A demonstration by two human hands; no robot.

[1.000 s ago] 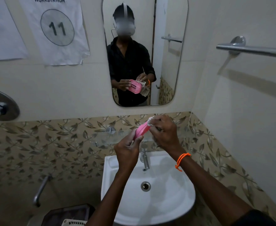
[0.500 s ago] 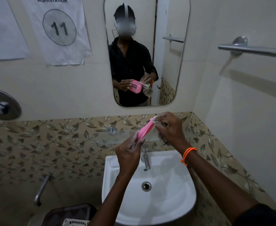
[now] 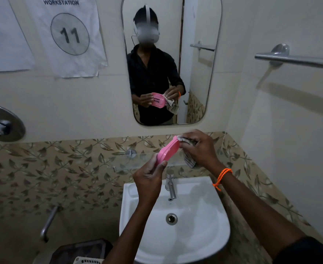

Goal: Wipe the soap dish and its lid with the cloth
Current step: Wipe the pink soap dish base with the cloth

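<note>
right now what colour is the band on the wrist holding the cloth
Orange, a beaded band on the right wrist, clearest in the head view just above the sink.

The word "WORKSTATION" is printed in dark capitals across the top of a white paper sheet (image 3: 69,35) fixed to the wall at the upper left. Below that word, on the same sheet, the number 11 is set inside a thin circle. No other text can be read.
</note>
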